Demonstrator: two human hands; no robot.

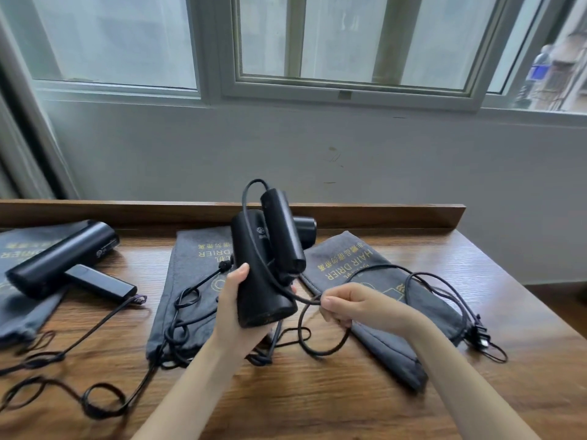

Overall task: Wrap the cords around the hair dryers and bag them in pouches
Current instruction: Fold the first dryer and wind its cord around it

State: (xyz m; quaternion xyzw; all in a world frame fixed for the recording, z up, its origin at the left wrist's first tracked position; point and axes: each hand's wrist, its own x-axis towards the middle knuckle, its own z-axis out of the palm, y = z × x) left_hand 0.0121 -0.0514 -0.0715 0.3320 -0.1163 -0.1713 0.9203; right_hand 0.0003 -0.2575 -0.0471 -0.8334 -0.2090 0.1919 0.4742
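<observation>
A wooden desk (317, 408) with a raised back ledge (397, 214) fills the lower frame. Behind it stands a grey wall (349, 160), with a white-framed window (346, 87) along the top.

Soft daylight from window (349, 42), edges bowed — slight blur

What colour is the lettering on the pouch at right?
Gold lettering on the dark grey pouch, head view.

hands (233, 300) gripping hair dryer (254, 265), pinching cord (305, 300)
</observation>
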